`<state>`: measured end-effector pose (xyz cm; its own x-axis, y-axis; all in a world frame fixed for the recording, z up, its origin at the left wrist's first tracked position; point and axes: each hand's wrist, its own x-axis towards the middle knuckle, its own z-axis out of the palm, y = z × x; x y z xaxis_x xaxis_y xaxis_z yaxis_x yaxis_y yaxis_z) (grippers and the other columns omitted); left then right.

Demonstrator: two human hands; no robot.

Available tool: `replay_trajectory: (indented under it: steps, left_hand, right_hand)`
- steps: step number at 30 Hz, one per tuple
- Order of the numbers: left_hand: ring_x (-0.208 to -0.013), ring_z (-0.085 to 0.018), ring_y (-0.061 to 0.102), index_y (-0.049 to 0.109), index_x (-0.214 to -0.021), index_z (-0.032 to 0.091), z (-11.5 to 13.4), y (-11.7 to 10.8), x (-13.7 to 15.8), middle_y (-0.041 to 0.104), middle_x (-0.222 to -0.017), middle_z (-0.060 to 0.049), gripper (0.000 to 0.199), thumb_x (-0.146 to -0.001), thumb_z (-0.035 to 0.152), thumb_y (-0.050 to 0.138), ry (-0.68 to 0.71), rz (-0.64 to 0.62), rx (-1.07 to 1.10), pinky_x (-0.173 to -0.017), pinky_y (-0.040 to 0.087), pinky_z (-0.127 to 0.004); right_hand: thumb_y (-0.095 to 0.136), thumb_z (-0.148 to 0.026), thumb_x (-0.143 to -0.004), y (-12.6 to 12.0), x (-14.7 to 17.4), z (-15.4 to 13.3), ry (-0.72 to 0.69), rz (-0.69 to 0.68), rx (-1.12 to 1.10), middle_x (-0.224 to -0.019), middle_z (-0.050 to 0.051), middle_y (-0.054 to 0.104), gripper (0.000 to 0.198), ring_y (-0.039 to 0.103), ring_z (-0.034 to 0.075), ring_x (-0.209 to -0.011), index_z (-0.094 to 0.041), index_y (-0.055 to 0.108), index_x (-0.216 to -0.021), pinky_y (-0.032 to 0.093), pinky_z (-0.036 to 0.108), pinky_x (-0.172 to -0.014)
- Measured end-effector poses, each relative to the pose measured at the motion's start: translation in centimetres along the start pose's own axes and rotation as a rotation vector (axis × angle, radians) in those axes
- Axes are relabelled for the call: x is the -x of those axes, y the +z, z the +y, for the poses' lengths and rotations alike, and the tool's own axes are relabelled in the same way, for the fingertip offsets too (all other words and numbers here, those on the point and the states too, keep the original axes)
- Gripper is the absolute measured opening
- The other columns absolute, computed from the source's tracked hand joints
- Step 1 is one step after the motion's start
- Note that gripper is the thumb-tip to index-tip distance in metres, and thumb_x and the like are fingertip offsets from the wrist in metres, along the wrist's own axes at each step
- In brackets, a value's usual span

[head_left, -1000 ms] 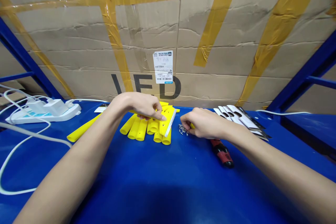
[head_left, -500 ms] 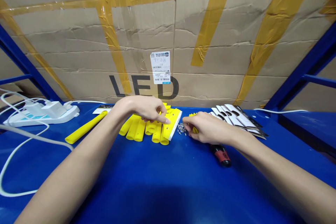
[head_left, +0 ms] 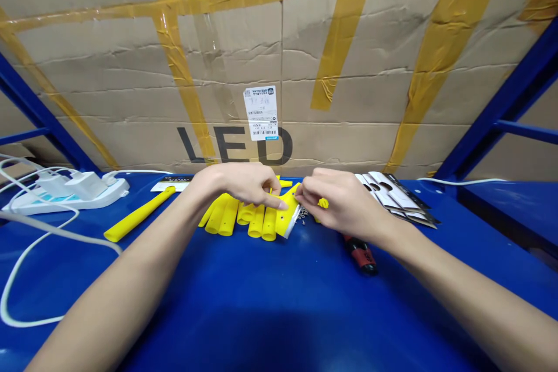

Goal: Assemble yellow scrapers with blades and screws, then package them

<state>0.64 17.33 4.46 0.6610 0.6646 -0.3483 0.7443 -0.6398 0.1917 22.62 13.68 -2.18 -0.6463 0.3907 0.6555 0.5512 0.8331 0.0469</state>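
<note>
My left hand (head_left: 248,185) is closed on a yellow scraper head (head_left: 285,222) with a pale strip along its right edge and small holes in its face. My right hand (head_left: 340,197) has thumb and fingers pinched together at the upper right edge of that scraper head; anything between the fingertips is too small to make out. Small loose screws (head_left: 304,215) lie just under the right fingers. Several yellow tubular handles (head_left: 227,218) lie side by side below my left hand. Partly hidden by my right hand are a yellow piece (head_left: 323,203) and a black-and-red screwdriver handle (head_left: 364,257).
A single yellow tube (head_left: 139,215) lies to the left, near a white power strip (head_left: 104,193) with looping cables. White-and-black printed cards (head_left: 399,195) are fanned at right. Behind the blue table (head_left: 244,290) stands a taped cardboard box (head_left: 244,52), between blue frame posts.
My right hand has moved left from beside the screws to the scraper head's edge. The scraper head in my left hand is turned slightly. The view has shifted a little.
</note>
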Motion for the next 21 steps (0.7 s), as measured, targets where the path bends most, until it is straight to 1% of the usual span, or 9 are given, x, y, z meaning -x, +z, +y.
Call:
replay_trajectory:
  steps: [3,5,7,9,12,13,16,18,21]
  left_hand:
    - [-0.053,-0.012,0.047,0.061,-0.072,0.019,0.0,0.0,-0.1,0.06,-0.061,0.0,0.049,-0.087,0.064,0.053,0.028,-0.016,0.018,-0.05,0.029,-0.026]
    - [-0.054,-0.012,0.049,0.061,-0.073,0.019,-0.1,-0.1,0.0,0.061,-0.062,-0.001,0.048,-0.087,0.064,0.053,0.029,-0.029,0.044,-0.051,0.032,-0.025]
    - [-0.056,-0.013,0.053,0.062,-0.074,0.019,-0.3,-0.2,0.2,0.063,-0.064,-0.001,0.046,-0.087,0.062,0.055,0.02,-0.045,0.098,-0.053,0.036,-0.025]
    - [-0.058,-0.014,0.056,0.062,-0.074,0.018,-0.4,-0.3,0.4,0.063,-0.065,-0.002,0.045,-0.086,0.061,0.056,0.001,-0.059,0.152,-0.054,0.039,-0.025]
    - [-0.057,-0.014,0.055,0.06,-0.072,0.018,-0.6,-0.3,0.5,0.062,-0.064,-0.003,0.045,-0.086,0.06,0.055,-0.029,-0.07,0.182,-0.054,0.041,-0.025]
    - [-0.057,-0.014,0.055,0.06,-0.071,0.018,-0.7,-0.2,0.6,0.062,-0.064,-0.003,0.045,-0.086,0.061,0.055,-0.049,-0.074,0.176,-0.053,0.041,-0.025]
    - [-0.055,-0.015,0.054,0.06,-0.071,0.018,-1.0,-0.1,0.5,0.061,-0.063,-0.003,0.044,-0.085,0.059,0.056,-0.124,-0.088,0.16,-0.051,0.04,-0.026]
    - [-0.055,-0.015,0.053,0.061,-0.072,0.018,-1.2,0.0,0.5,0.061,-0.063,-0.003,0.042,-0.084,0.058,0.058,-0.14,-0.091,0.168,-0.051,0.04,-0.026]
    - [-0.056,-0.014,0.053,0.061,-0.073,0.018,-1.5,-0.1,0.6,0.061,-0.064,-0.003,0.044,-0.083,0.061,0.059,-0.119,-0.098,0.181,-0.051,0.041,-0.025]
  right_hand:
    - [0.045,-0.005,-0.094,0.6,0.1,-0.4,-0.183,0.047,0.264,-0.064,0.003,0.055,0.028,0.042,0.017,-0.062,-0.018,0.054,-0.071,0.025,0.032,-0.055]
    - [0.044,-0.003,-0.094,0.7,0.3,-0.6,-0.273,0.059,0.376,-0.064,0.003,0.057,0.031,0.042,0.018,-0.063,-0.018,0.056,-0.07,0.027,0.033,-0.056]
    - [0.044,-0.002,-0.095,0.6,0.5,-0.7,-0.324,0.049,0.417,-0.071,0.004,0.064,0.032,0.045,0.018,-0.066,-0.018,0.057,-0.071,0.033,0.034,-0.059]
    - [0.044,-0.002,-0.094,0.6,0.8,-0.7,-0.343,0.026,0.406,-0.085,0.006,0.071,0.03,0.048,0.019,-0.07,-0.018,0.058,-0.073,0.038,0.034,-0.064]
    - [0.045,-0.004,-0.092,0.7,1.2,-0.6,-0.249,0.003,0.252,-0.103,0.008,0.072,0.022,0.052,0.019,-0.076,-0.018,0.056,-0.079,0.042,0.034,-0.067]
    - [0.047,-0.006,-0.092,0.8,1.4,-0.5,-0.177,0.011,0.164,-0.1,0.008,0.071,0.019,0.054,0.019,-0.077,-0.018,0.054,-0.079,0.042,0.032,-0.067]
    - [0.052,-0.01,-0.088,0.6,1.8,-0.1,0.062,0.022,-0.065,-0.081,0.005,0.063,0.016,0.055,0.017,-0.076,-0.02,0.047,-0.076,0.041,0.029,-0.065]
    - [0.055,-0.01,-0.083,0.5,2.1,0.2,0.145,-0.102,-0.101,-0.074,0.002,0.054,0.017,0.051,0.016,-0.071,-0.02,0.045,-0.073,0.037,0.027,-0.063]
    - [0.053,-0.007,-0.08,0.4,2.4,0.4,0.162,-0.362,-0.063,-0.073,0.002,0.049,0.016,0.046,0.015,-0.067,-0.019,0.046,-0.072,0.031,0.027,-0.061]
